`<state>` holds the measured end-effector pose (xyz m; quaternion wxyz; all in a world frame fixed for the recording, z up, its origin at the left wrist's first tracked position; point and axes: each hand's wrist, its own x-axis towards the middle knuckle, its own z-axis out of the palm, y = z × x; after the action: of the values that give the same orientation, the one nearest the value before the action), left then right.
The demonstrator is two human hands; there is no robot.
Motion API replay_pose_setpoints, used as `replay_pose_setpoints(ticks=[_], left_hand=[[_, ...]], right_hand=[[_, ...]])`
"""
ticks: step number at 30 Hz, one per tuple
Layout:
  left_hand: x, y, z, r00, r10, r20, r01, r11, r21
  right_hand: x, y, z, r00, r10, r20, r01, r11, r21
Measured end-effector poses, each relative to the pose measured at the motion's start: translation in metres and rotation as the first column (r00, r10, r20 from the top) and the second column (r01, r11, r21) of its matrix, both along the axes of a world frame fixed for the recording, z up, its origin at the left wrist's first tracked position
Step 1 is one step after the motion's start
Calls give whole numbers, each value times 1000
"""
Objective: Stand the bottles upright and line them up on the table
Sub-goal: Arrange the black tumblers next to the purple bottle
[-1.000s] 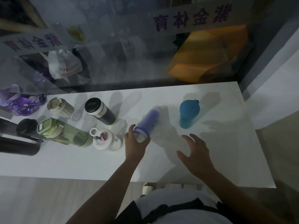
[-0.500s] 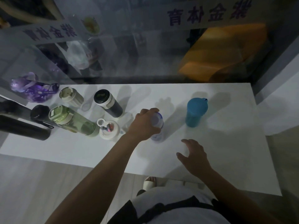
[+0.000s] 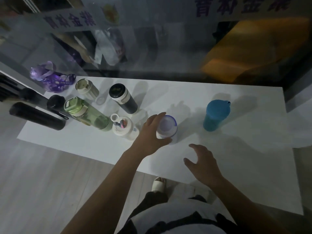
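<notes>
A purple bottle (image 3: pixel 167 127) stands upright in the middle of the white table (image 3: pixel 236 149), and my left hand (image 3: pixel 152 132) is wrapped around its left side. A teal bottle (image 3: pixel 215 115) stands upright to its right. My right hand (image 3: pixel 201 162) hovers over the table's front part with fingers spread, holding nothing. To the left stand or lean a white bottle (image 3: pixel 124 127), a green bottle (image 3: pixel 86 114), a dark bottle with a white band (image 3: pixel 122 98) and a beige bottle (image 3: pixel 86 88). Two black bottles (image 3: pixel 36 115) lie at the far left.
A purple clear bottle with a strap (image 3: pixel 50 79) sits at the table's back left corner. A glass wall (image 3: pixel 152 48) runs along the far edge. My foot in a white sandal (image 3: pixel 158 184) shows below the front edge.
My left hand has tipped the purple bottle from lying on its side to standing upright. The right hand stayed hovering nearby. The camera has shifted to the left.
</notes>
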<state>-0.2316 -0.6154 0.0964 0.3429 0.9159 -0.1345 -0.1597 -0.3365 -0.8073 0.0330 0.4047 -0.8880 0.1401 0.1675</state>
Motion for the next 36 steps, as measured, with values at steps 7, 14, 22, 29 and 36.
replay_pose_setpoints(ticks=[7,14,22,29,36], left_hand=[[-55,58,0,983,165,-86,-146,970,193],[-80,166,-8,964,247,-94,-215,940,264],[-96,331,-4,901,433,-23,-417,880,226],[-96,441,15,832,555,-22,-545,823,160],[-44,542,9,792,610,-27,-599,785,158]], right_hand=[[4,37,1,987,161,-25,-161,987,-14],[5,131,11,965,251,-83,-250,968,15],[26,300,42,909,417,23,-416,909,-14],[57,412,88,854,505,120,-509,861,-4],[116,512,108,819,535,207,-556,829,58]])
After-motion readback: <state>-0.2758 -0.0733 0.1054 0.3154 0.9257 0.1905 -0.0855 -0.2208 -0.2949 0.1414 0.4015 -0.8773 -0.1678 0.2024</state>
